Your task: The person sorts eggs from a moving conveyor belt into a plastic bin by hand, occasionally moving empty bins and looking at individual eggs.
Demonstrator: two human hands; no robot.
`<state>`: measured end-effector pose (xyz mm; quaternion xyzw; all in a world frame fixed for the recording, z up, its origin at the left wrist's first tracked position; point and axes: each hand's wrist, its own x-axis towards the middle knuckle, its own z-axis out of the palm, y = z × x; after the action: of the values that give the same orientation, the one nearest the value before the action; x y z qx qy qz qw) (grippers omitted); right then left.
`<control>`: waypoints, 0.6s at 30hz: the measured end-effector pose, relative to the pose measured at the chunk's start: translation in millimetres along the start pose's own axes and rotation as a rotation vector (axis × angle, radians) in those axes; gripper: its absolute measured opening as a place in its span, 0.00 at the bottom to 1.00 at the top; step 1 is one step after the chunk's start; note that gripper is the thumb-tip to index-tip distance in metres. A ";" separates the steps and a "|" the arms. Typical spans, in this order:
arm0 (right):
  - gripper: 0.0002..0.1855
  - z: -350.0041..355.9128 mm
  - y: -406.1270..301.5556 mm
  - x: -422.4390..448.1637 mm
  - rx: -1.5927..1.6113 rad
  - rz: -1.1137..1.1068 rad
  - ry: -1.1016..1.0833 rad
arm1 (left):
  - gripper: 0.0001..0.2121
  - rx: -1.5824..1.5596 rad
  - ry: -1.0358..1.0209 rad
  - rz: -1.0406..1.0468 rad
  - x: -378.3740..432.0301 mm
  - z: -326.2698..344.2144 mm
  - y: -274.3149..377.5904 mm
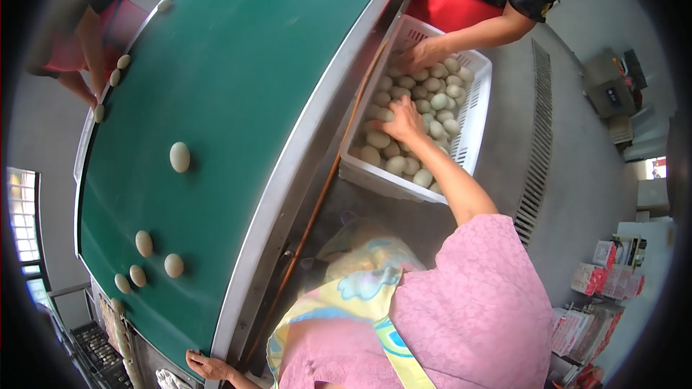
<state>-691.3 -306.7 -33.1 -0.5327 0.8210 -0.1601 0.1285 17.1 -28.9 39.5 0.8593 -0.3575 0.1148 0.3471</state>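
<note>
My right hand (401, 120) reaches into a white plastic crate (484, 102) of pale eggs, its fingers around an egg (385, 114) near the crate's left wall. Whether it grips that egg firmly cannot be told. My left hand (208, 366) rests at the bottom corner of a green conveyor belt (243, 92), beside its metal edge, with no egg seen in it. On the belt a single egg (179, 157) lies mid-left, and several more, among them an egg (174, 266), lie at the lower left. A co-worker's hand (424, 55) is in the same crate, at its far end.
The belt's metal rail (281, 165) runs between belt and crate. Another person (89, 38) touches the belt's far edge, where several eggs lie. An orange cord (319, 200) runs along the frame. A floor grate (535, 146) and stacked packages (592, 281) are at the right.
</note>
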 end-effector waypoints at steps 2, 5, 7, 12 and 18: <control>0.38 4.3 5.4 19.2 -0.108 -0.024 -0.084 | 0.17 0.017 0.003 -0.005 -0.8 2.1 5.9; 0.41 3.2 5.4 34.6 -0.159 -0.026 -0.235 | 0.17 0.032 0.019 -0.016 -1.8 3.1 6.3; 0.40 -2.4 -0.8 28.0 -0.134 -0.042 -0.205 | 0.17 0.016 0.015 -0.028 -2.3 1.5 5.0; 0.27 7.5 10.1 8.6 0.478 0.074 0.055 | 0.17 -0.006 0.033 -0.030 -3.7 1.6 -2.5; 0.23 37.7 47.7 -33.4 0.325 0.080 -0.139 | 0.17 -0.031 0.044 -0.045 -3.0 1.6 -5.1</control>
<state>-703.3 -262.7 -85.3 -0.4815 0.7941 -0.2484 0.2755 18.4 -25.9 34.3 0.8590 -0.3321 0.1204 0.3705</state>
